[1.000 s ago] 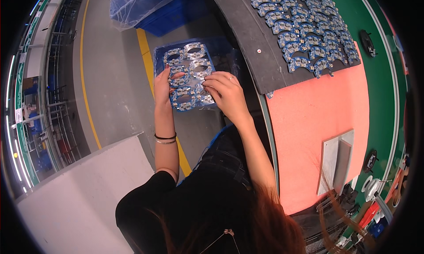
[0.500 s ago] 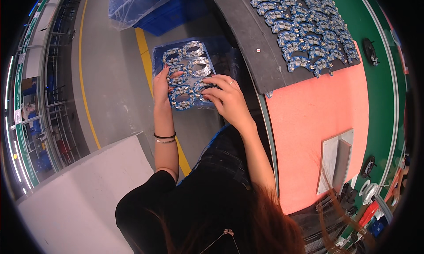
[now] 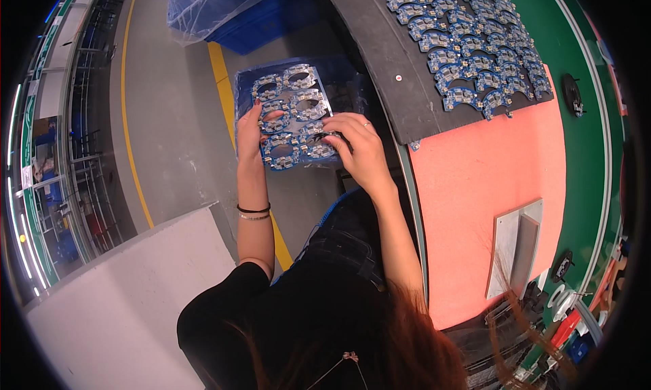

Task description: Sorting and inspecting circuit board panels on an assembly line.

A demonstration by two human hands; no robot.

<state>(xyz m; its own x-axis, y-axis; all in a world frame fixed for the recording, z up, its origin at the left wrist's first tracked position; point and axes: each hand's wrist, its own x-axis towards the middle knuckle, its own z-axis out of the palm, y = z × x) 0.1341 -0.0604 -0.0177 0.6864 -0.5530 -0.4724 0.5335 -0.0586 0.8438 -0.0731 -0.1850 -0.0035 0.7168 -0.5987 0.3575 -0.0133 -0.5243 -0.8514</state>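
A panel of blue ring-shaped circuit boards [image 3: 293, 119] is held out in front of me, with large round holes in it. My left hand [image 3: 249, 133] grips its left edge, the thumb on top and fingertips showing through one opening. At the lower right of the panel, my right hand [image 3: 359, 149] has its fingers bent over the edge, thumb and fingertips at one ring. Whether the right fingers pinch one board or just the panel edge, I cannot make out. Beneath the panel shows a blue bin [image 3: 344, 85] lined with clear plastic.
On my right, rows of curved circuit boards [image 3: 468, 57] lie on a dark mat [image 3: 393, 98]. Beside them is a pink work surface [image 3: 468, 166] with a metal angle bracket [image 3: 517, 247]. A larger plastic-covered blue bin [image 3: 264, 24] stands ahead. A white surface [image 3: 135, 302] is at left.
My right hand has shifted slightly right, and its thumb has moved up and in toward the fingers. The left hand and panel have barely moved.
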